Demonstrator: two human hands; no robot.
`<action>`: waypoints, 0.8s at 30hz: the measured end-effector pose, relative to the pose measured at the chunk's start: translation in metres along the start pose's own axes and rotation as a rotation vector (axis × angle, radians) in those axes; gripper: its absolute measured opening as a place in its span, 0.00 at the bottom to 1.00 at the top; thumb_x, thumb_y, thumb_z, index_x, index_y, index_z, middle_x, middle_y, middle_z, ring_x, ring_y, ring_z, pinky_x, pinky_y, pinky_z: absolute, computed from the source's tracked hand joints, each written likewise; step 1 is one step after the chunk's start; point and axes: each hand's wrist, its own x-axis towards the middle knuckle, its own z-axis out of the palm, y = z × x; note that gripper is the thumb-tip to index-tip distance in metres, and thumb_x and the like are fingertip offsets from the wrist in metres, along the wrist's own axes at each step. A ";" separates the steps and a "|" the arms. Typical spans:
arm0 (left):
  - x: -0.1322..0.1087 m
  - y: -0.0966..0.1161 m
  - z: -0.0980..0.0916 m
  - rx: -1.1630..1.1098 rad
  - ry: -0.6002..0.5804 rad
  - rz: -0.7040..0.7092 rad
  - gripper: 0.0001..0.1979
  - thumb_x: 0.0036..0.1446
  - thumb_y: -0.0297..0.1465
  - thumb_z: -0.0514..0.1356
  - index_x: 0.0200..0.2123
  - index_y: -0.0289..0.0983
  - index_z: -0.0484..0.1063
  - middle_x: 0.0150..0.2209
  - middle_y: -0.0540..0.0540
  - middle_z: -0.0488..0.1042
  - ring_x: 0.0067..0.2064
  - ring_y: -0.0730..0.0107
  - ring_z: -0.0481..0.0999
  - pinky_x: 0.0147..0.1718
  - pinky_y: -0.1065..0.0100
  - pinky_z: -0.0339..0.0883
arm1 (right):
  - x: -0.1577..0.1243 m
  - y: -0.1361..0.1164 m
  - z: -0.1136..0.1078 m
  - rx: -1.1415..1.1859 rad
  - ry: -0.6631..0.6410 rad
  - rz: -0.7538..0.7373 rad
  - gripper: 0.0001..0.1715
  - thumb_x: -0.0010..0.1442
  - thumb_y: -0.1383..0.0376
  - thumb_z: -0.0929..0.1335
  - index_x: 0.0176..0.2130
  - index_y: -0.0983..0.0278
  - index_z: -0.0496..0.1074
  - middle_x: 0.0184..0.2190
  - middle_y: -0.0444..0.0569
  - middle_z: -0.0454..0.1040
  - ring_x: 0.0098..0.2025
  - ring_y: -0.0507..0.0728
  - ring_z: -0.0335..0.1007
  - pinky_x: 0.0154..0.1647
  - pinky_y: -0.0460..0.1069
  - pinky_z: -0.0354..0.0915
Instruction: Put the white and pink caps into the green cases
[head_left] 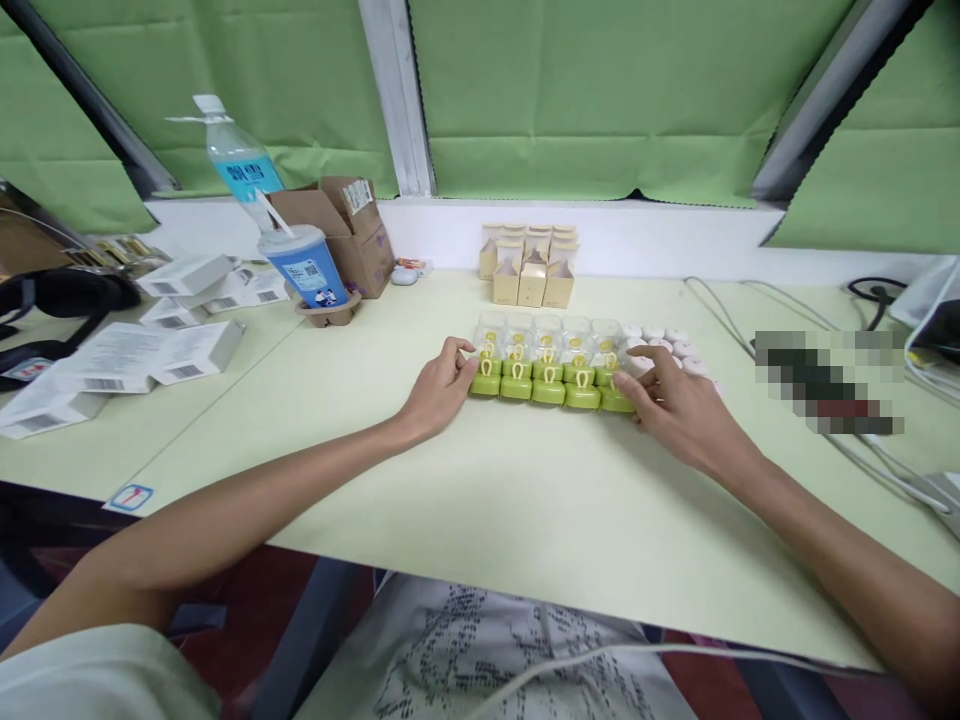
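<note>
Several small green-lidded containers (548, 392) with yellow loops stand in close rows on the pale table. Behind them are clear caps or cups (576, 330) with yellow marks. My left hand (441, 388) touches the left end of the green rows, thumb and index finger apart. At the right end, my right hand (679, 405) has its thumb against the last green container and its index finger over the round white pieces (682, 350). The fingers of both hands are bent but apart. The lower fingers of each hand are partly hidden.
Small open cream boxes (532, 285) stand near the wall. At left are a blue cup (307, 272) in a carrier, a bottle (244, 165), a cardboard box (367, 250) and white cartons (112, 355). Cables (892, 470) run across the right side.
</note>
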 end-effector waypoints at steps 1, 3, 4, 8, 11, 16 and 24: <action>0.000 0.000 0.000 0.009 0.001 0.002 0.07 0.77 0.37 0.55 0.52 0.43 0.67 0.32 0.55 0.70 0.36 0.64 0.73 0.39 0.64 0.60 | -0.001 0.000 -0.001 0.001 -0.011 -0.005 0.42 0.71 0.34 0.64 0.67 0.60 0.66 0.36 0.52 0.85 0.35 0.69 0.83 0.42 0.62 0.72; -0.001 0.000 0.000 0.028 -0.004 0.006 0.08 0.77 0.38 0.55 0.53 0.43 0.67 0.31 0.56 0.69 0.36 0.64 0.72 0.39 0.64 0.60 | -0.001 0.002 0.000 -0.020 -0.001 -0.035 0.47 0.67 0.33 0.68 0.69 0.60 0.66 0.36 0.52 0.84 0.36 0.69 0.82 0.39 0.60 0.71; -0.001 0.000 0.000 0.037 -0.007 0.007 0.08 0.77 0.38 0.55 0.53 0.43 0.66 0.30 0.56 0.69 0.35 0.64 0.72 0.38 0.64 0.60 | -0.001 0.003 0.001 -0.036 0.008 -0.052 0.47 0.66 0.33 0.69 0.68 0.60 0.66 0.36 0.52 0.84 0.36 0.69 0.82 0.38 0.60 0.71; -0.001 0.000 0.000 0.055 -0.017 0.004 0.08 0.77 0.38 0.55 0.54 0.43 0.66 0.30 0.56 0.69 0.35 0.64 0.72 0.38 0.63 0.59 | -0.001 0.007 0.008 -0.049 0.010 -0.079 0.45 0.66 0.36 0.69 0.67 0.61 0.67 0.34 0.51 0.83 0.34 0.68 0.80 0.38 0.59 0.71; -0.001 0.001 0.000 0.057 -0.023 -0.004 0.09 0.78 0.38 0.54 0.54 0.43 0.66 0.31 0.56 0.68 0.35 0.64 0.71 0.39 0.63 0.59 | -0.001 0.008 0.009 -0.028 0.012 -0.076 0.50 0.65 0.32 0.69 0.69 0.63 0.66 0.33 0.51 0.82 0.34 0.68 0.80 0.39 0.59 0.71; -0.002 0.002 0.000 0.075 -0.036 -0.017 0.11 0.78 0.39 0.53 0.56 0.42 0.65 0.31 0.56 0.67 0.36 0.65 0.71 0.39 0.63 0.58 | -0.001 0.009 0.011 -0.043 0.025 -0.079 0.56 0.65 0.29 0.68 0.71 0.66 0.67 0.32 0.52 0.81 0.34 0.69 0.80 0.38 0.58 0.71; -0.004 -0.006 0.002 0.014 0.170 0.243 0.09 0.74 0.40 0.58 0.47 0.41 0.68 0.35 0.52 0.73 0.35 0.68 0.71 0.37 0.65 0.64 | -0.008 0.005 0.007 -0.324 0.393 -0.207 0.27 0.79 0.46 0.63 0.54 0.62 0.79 0.35 0.56 0.85 0.30 0.61 0.75 0.29 0.53 0.54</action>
